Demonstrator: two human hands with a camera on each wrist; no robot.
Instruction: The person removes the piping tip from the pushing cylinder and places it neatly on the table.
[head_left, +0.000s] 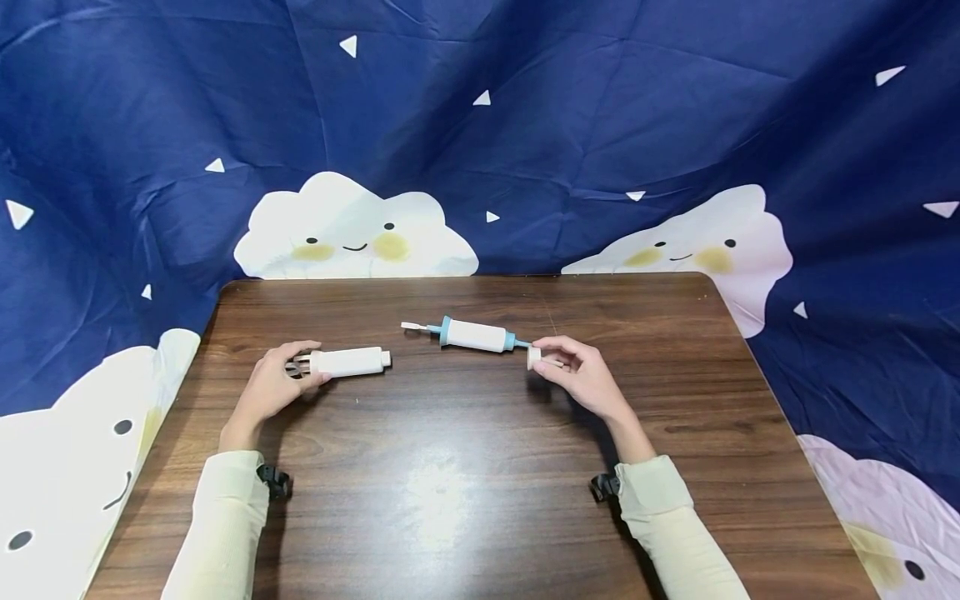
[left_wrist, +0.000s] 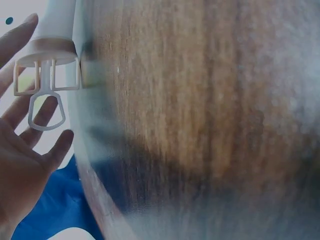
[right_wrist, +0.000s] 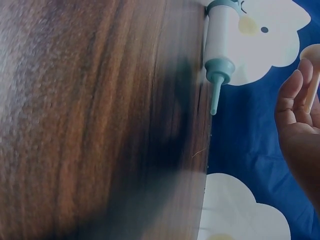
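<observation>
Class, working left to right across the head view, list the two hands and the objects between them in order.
Left hand, white tube, blue-and-white tube, white cap, right hand.

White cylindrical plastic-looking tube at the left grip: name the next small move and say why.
I'd probably close the left grip around the white cylindrical plastic-looking tube: the left wrist view shows that grip's fingers spread near the pale loop-shaped handle, while the right grip pinches a small white round piece.
</observation>
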